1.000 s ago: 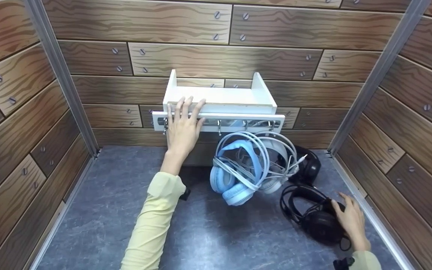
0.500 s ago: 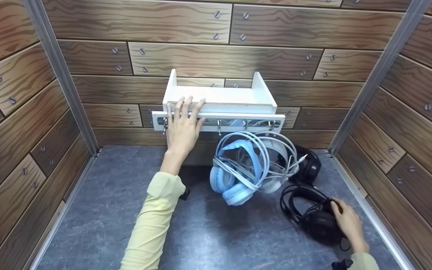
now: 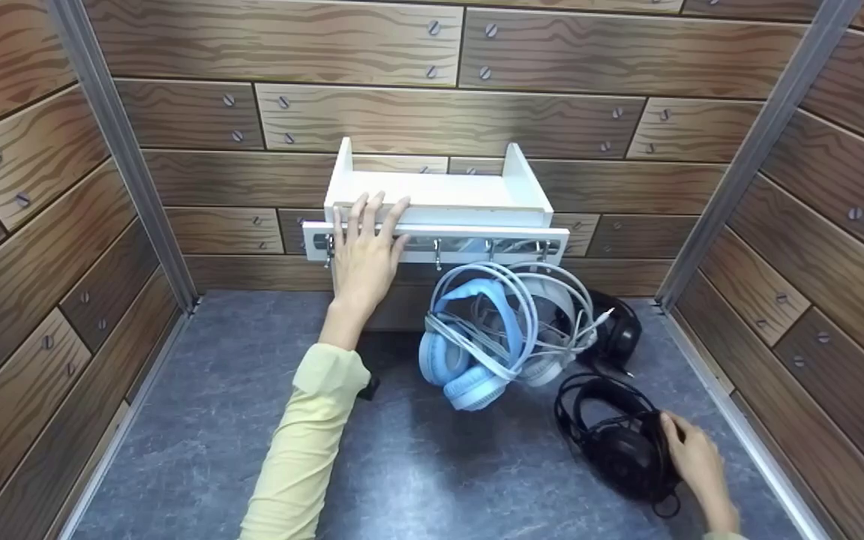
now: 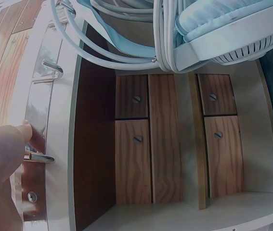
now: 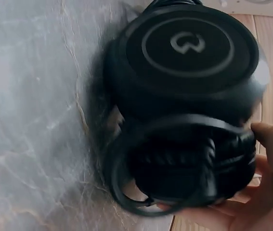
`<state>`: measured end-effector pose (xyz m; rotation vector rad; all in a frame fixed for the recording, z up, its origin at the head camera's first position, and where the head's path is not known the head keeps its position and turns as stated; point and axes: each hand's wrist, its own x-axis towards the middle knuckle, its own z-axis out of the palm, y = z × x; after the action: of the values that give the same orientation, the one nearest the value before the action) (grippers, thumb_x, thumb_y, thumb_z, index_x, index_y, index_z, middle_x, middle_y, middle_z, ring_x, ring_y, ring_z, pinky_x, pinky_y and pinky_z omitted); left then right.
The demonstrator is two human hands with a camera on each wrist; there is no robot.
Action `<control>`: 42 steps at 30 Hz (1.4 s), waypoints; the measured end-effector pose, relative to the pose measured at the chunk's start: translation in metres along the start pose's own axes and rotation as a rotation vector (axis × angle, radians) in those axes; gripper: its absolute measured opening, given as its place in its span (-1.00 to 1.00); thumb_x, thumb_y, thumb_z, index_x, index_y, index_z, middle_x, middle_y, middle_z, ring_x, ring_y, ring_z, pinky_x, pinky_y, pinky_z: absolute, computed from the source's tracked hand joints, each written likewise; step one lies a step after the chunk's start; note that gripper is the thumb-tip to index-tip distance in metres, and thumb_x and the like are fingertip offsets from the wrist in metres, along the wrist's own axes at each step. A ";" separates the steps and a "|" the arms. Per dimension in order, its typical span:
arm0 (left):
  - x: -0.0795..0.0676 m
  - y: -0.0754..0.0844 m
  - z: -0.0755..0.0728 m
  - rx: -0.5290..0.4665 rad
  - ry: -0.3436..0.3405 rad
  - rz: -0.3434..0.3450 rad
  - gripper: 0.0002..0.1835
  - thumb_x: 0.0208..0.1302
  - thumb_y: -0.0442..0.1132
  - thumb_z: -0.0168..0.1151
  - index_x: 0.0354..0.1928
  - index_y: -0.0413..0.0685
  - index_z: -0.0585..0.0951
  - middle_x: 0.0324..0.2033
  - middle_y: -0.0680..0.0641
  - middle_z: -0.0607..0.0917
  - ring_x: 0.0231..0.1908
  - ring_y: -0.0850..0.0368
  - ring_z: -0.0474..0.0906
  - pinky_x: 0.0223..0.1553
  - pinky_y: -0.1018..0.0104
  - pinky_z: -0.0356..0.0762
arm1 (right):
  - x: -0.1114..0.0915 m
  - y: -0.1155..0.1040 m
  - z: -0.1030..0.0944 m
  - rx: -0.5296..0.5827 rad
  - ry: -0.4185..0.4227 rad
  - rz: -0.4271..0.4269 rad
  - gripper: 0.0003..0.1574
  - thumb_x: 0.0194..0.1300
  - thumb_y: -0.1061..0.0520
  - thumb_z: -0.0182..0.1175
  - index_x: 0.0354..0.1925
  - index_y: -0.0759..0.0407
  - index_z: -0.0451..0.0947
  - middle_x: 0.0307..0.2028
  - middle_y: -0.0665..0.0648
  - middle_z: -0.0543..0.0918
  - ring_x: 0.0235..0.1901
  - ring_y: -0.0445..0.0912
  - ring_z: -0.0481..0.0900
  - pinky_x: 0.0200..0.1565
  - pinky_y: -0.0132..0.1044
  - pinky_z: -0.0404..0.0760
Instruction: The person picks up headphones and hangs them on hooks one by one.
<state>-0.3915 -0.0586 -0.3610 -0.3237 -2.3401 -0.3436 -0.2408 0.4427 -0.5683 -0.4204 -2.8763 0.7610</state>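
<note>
My left hand [image 3: 364, 262] rests on the front of a white hook rack [image 3: 447, 216], fingers stretched over its top edge. In the left wrist view, the thumb [image 4: 25, 130] lies beside a metal hook [image 4: 40, 157]. My right hand [image 3: 694, 457] grips a pair of black headphones [image 3: 627, 457] by the ear cup at its right side. In the right wrist view, the fingers are behind and under the headphones [image 5: 184, 62], partly hidden by them. Light-blue headphones [image 3: 477, 386] with a coiled cable hang below the rack's right half, overlapping white headphones [image 3: 543, 369].
Another black pair of headphones [image 3: 619, 334] is at the back right, behind the white ones. Wood-patterned walls [image 3: 799, 300] enclose the grey marbled table [image 3: 229, 420] on three sides. Bare hooks [image 3: 439, 255] show on the rack's left and middle.
My right hand has closed on the black headphones and shifted them slightly toward me and left, turning them a little. The left hand stays in place on the rack.
</note>
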 end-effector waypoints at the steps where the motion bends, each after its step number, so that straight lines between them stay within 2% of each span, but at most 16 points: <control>1: 0.000 0.000 0.000 -0.001 0.000 0.000 -0.47 0.33 0.13 -0.09 0.33 0.49 0.15 0.34 0.05 0.16 0.39 0.04 -0.13 0.37 -0.06 -0.43 | -0.002 -0.001 -0.001 -0.002 -0.009 0.000 -0.24 0.40 -0.27 -0.36 0.27 0.20 0.27 0.17 0.54 0.28 0.13 0.47 0.20 0.00 0.39 0.21; 9: -0.001 0.000 0.000 0.002 0.015 0.006 -0.47 0.33 0.11 -0.06 0.33 0.48 0.17 0.32 0.04 0.18 0.38 0.04 -0.10 0.37 -0.06 -0.42 | -0.014 -0.005 0.000 -0.015 -0.010 0.039 -0.24 0.36 -0.31 -0.29 0.23 0.14 0.35 0.15 0.51 0.32 0.08 0.48 0.25 -0.07 0.36 0.30; 16: 0.000 0.000 0.000 0.013 0.014 0.005 -0.46 0.33 0.11 -0.06 0.33 0.48 0.16 0.32 0.04 0.18 0.38 0.03 -0.10 0.37 -0.06 -0.42 | -0.023 -0.011 0.002 -0.018 0.032 0.047 -0.22 0.34 -0.34 -0.25 0.17 0.19 0.41 0.01 0.40 0.52 0.02 0.42 0.38 -0.11 0.30 0.34; 20: 0.000 0.000 0.000 0.002 0.014 0.001 -0.46 0.31 0.10 -0.03 0.33 0.48 0.17 0.32 0.05 0.18 0.38 0.04 -0.10 0.37 -0.06 -0.43 | -0.027 -0.012 0.003 -0.006 0.044 0.057 -0.24 0.34 -0.34 -0.24 0.16 0.14 0.43 -0.05 0.35 0.58 0.00 0.41 0.39 -0.15 0.31 0.34; 23: 0.000 0.000 0.000 -0.014 0.014 0.001 -0.44 0.30 0.08 0.01 0.33 0.48 0.17 0.32 0.05 0.19 0.38 0.04 -0.10 0.36 -0.07 -0.43 | -0.028 -0.011 0.002 -0.003 0.036 0.068 -0.22 0.33 -0.37 -0.25 0.17 0.13 0.43 -0.01 0.34 0.56 0.01 0.42 0.38 -0.17 0.30 0.36; 27: 0.000 0.000 0.000 -0.015 0.013 0.000 -0.45 0.30 0.08 0.00 0.33 0.48 0.17 0.32 0.05 0.18 0.38 0.04 -0.11 0.36 -0.07 -0.43 | -0.022 -0.011 0.000 -0.010 0.006 0.059 -0.14 0.33 -0.38 -0.29 0.18 0.24 0.39 0.08 0.47 0.43 0.04 0.44 0.32 -0.13 0.32 0.34; 31: -0.001 -0.001 0.000 -0.003 0.012 -0.003 -0.46 0.32 0.10 -0.04 0.33 0.48 0.16 0.32 0.05 0.18 0.38 0.04 -0.11 0.36 -0.06 -0.44 | -0.009 -0.011 0.002 0.020 -0.091 0.051 -0.07 0.35 -0.34 -0.32 0.26 0.42 0.16 0.14 0.60 0.26 0.13 0.45 0.19 0.07 0.33 0.21; 35: -0.001 -0.001 0.001 -0.004 0.015 0.001 -0.46 0.32 0.11 -0.05 0.33 0.48 0.16 0.32 0.05 0.18 0.38 0.04 -0.11 0.37 -0.05 -0.44 | 0.006 -0.008 0.006 0.150 -0.254 0.069 -0.01 0.38 -0.31 -0.39 0.30 0.54 -0.04 0.22 0.60 0.10 0.23 0.43 0.06 0.24 0.22 0.10; 39: -0.001 0.000 0.002 -0.009 0.021 0.006 -0.46 0.32 0.10 -0.04 0.33 0.48 0.17 0.32 0.05 0.18 0.38 0.04 -0.11 0.37 -0.06 -0.42 | 0.020 -0.003 0.007 0.282 -0.381 0.129 0.03 0.35 -0.36 -0.34 0.32 0.50 -0.08 0.27 0.60 0.00 0.23 0.43 0.06 0.17 0.21 0.25; 42: 0.000 -0.001 0.002 -0.007 0.020 0.006 -0.46 0.32 0.10 -0.03 0.33 0.48 0.17 0.32 0.05 0.18 0.38 0.04 -0.11 0.37 -0.06 -0.42 | 0.026 -0.002 0.007 0.301 -0.413 0.162 0.04 0.32 -0.39 -0.26 0.35 0.41 -0.06 0.28 0.57 0.00 0.22 0.41 0.10 0.08 0.17 0.35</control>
<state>-0.3928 -0.0587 -0.3622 -0.3293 -2.3184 -0.3506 -0.2670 0.4459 -0.5718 -0.5110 -3.0369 1.4384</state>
